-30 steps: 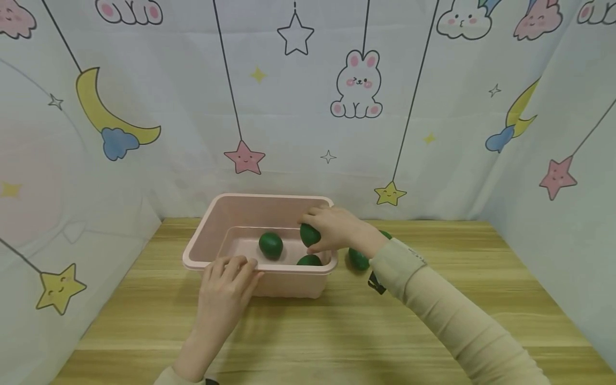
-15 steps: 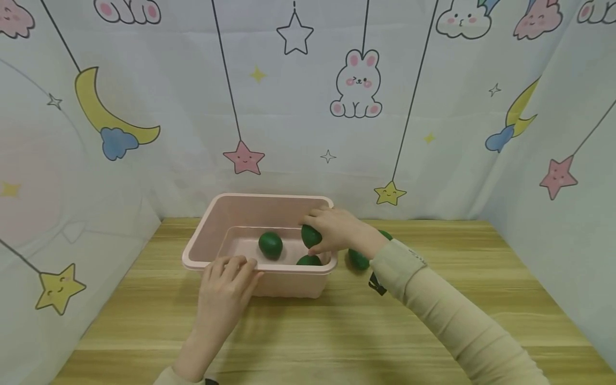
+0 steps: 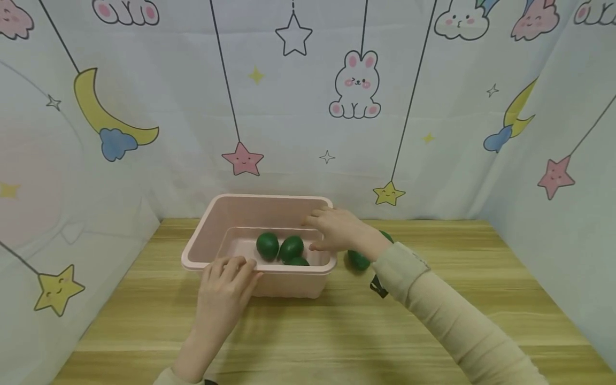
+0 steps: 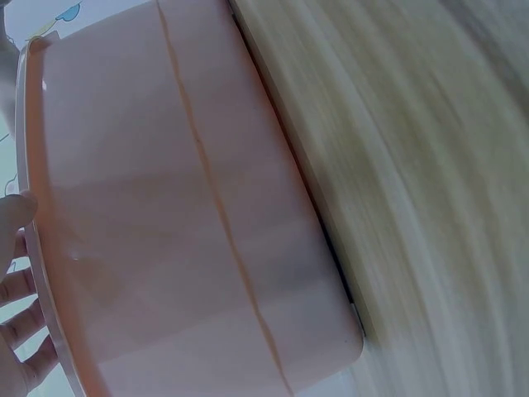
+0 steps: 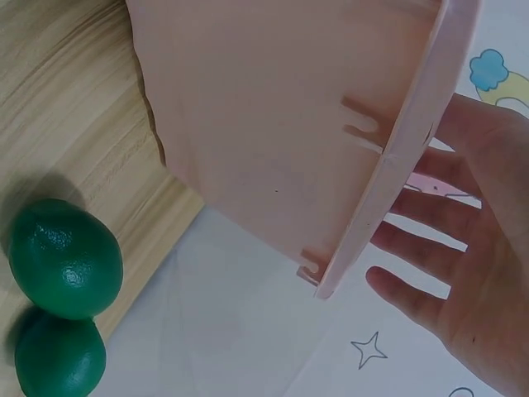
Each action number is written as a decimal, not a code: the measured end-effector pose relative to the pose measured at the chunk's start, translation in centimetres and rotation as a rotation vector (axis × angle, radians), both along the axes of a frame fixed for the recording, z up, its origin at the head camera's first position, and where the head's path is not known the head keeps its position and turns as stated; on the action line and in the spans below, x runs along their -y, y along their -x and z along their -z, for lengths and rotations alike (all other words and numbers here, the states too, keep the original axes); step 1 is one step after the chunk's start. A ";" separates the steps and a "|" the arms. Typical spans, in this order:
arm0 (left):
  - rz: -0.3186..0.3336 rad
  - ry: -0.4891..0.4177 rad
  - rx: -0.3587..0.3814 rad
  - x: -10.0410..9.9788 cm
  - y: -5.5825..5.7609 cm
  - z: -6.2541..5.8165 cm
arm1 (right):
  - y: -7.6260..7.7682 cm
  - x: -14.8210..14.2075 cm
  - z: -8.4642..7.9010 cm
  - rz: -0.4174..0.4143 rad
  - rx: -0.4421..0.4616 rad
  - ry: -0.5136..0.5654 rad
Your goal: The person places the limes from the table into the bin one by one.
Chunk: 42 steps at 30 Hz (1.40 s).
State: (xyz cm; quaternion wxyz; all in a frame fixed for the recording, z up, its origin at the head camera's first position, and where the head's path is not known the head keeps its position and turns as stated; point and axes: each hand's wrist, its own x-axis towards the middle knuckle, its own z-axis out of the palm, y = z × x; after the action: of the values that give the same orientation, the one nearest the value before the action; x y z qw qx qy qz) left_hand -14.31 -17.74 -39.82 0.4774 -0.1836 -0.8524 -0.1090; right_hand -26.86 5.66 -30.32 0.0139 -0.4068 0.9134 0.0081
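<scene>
In the head view a pink plastic bin (image 3: 289, 284) stands on the table, with three glossy green limes inside: one at left (image 3: 267, 246), one beside it (image 3: 291, 248) and one partly behind the front rim (image 3: 297, 261). My left hand (image 3: 226, 283) grips that rim, thumb outside and fingers over it, as the left wrist view shows. Above the bin's right side hovers my right hand (image 3: 339, 230), its fingers spread and holding nothing. Two more limes lie outside to the right, a nearer one (image 3: 358, 260) and a farther one (image 3: 386, 235) half hidden by my wrist.
The wooden table (image 3: 298, 342) runs back to a white cloth (image 3: 289, 107) printed with stars, moons and a rabbit, which also hangs at both sides. A black strap (image 3: 378, 286) hangs under my right wrist.
My right hand has let go of a lime, which now lies in the bin between the other two. Its fingers have opened. My left hand stays on the rim.
</scene>
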 end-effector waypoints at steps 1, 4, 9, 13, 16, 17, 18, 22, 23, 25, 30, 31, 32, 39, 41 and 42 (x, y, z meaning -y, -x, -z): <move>0.004 -0.004 -0.007 0.0 0.0 0.0 | 0.0 -0.1 0.1 0.005 0.002 0.003; 0.008 -0.008 -0.016 -0.1 0.1 0.0 | -0.1 -0.3 0.3 0.016 0.003 0.024; -0.002 0.002 -0.003 -0.1 0.0 0.0 | -0.3 -0.7 0.5 0.032 0.004 0.059; -0.007 0.005 0.009 -0.1 -0.1 0.0 | -0.4 -0.9 0.6 0.039 -0.006 0.085; -0.012 0.009 0.014 -0.1 -0.2 0.0 | -0.6 -1.2 0.7 0.039 -0.016 0.110; -0.015 0.011 0.014 -0.1 -0.2 0.0 | -0.7 -1.3 0.8 0.040 -0.019 0.115; -0.013 0.008 0.011 -0.2 -0.2 0.0 | -0.8 -1.4 0.8 0.042 -0.018 0.125; -0.009 -0.002 -0.009 -0.3 -0.3 0.0 | -1.1 -1.7 1.0 0.041 -0.031 0.150; -0.009 -0.004 -0.015 -0.4 -0.3 0.0 | -1.2 -1.8 1.0 0.041 -0.028 0.159; -0.011 -0.003 -0.020 -0.4 -0.3 0.0 | -1.3 -2.0 1.1 0.035 -0.031 0.178; -0.010 -0.006 -0.024 -0.4 -0.4 0.1 | -1.7 -2.3 1.1 0.027 -0.028 0.220; -0.010 -0.006 -0.024 -0.4 -0.4 0.1 | -1.7 -2.4 1.1 0.029 -0.028 0.226; -0.008 -0.008 -0.024 -0.4 -0.4 0.2 | -1.8 -2.5 1.1 0.030 -0.029 0.234; 0.001 -0.015 -0.029 -0.5 -0.4 0.1 | -2.2 -3.3 1.4 0.019 -0.076 0.320; -0.001 -0.016 -0.031 -0.5 -0.4 0.1 | -2.3 -3.5 1.5 0.016 -0.083 0.353; -0.003 -0.014 -0.031 -0.5 -0.4 0.1 | -2.4 -3.6 1.6 0.019 -0.083 0.368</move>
State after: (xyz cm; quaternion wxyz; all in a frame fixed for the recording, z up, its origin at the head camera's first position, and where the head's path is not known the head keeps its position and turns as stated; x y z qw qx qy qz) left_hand -13.90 -17.23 -39.93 0.4919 -0.1807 -0.8443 -0.1117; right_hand -24.51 9.27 -31.93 -0.0982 -0.3930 0.9031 -0.1425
